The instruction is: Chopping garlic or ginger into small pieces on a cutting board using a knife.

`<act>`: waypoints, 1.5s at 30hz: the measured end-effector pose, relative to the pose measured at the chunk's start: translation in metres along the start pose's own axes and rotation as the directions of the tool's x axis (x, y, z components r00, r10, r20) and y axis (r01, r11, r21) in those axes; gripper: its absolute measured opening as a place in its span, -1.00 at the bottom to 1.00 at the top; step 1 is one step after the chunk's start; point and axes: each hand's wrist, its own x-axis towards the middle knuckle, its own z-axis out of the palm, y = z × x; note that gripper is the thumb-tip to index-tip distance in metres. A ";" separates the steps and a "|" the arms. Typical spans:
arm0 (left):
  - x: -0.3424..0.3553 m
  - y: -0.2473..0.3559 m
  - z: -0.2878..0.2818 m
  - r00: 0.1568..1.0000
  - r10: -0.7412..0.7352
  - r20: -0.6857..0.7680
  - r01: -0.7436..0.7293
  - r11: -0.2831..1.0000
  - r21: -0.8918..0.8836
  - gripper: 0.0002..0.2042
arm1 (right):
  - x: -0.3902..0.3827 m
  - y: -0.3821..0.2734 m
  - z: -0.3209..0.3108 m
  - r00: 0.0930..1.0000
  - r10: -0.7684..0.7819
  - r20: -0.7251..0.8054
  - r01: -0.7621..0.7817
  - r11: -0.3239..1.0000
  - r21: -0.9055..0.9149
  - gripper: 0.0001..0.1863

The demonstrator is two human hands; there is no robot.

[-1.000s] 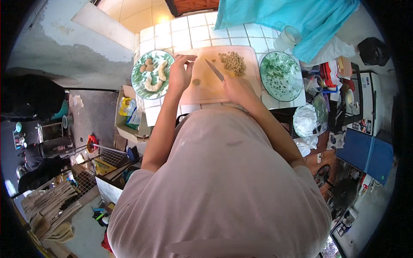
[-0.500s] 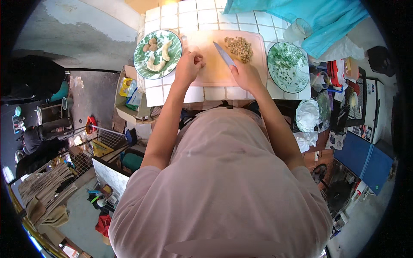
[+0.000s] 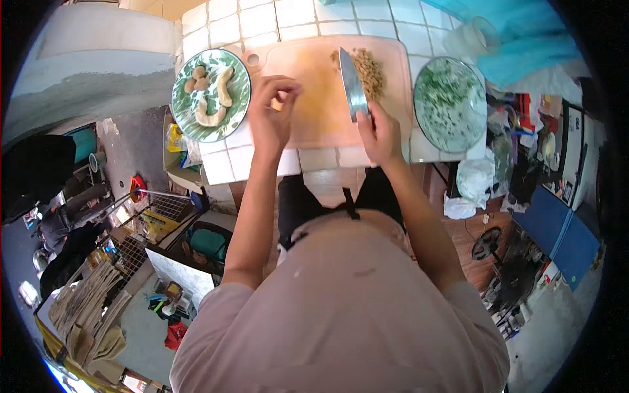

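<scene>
Right hand (image 3: 382, 134) is wrapped tight round the handle of the knife (image 3: 354, 85). Blade is face-up over the cutting board (image 3: 314, 124), tip pointing away, overlapping the chopped brown pile (image 3: 371, 75); can't tell if it touches the board. Left hand (image 3: 270, 114) has fingers half-curled over the board's left side; can't tell if it's pinching anything.

Risks I'd flag: a leftward blade swing while the left hand drifts in could nick those bare fingertips. A rough sideways push would scatter the pile. Left wrist sits just beside the plate of bananas (image 3: 187, 108), at the counter's left edge; an elbow-out move could knock it.

Writing: dark marks on the white appliance (image 3: 574, 131), far right; packet print is too small for me.
</scene>
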 end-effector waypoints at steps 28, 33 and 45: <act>-0.001 -0.029 0.019 0.958 0.226 0.176 -0.273 0.905 0.327 -0.81 | 0.022 -0.023 0.028 0.997 0.062 0.045 -0.038 0.911 -0.410 -0.81; -0.005 -0.041 0.019 0.951 0.303 -0.069 -0.297 0.951 0.080 -0.81 | 0.027 -0.037 0.031 0.968 0.049 0.246 0.084 0.861 -0.501 -0.70; -0.009 -0.041 0.023 0.910 0.398 0.121 -0.409 0.806 0.428 -0.67 | 0.008 -0.048 0.041 0.981 0.110 0.161 0.004 0.814 -0.581 -0.70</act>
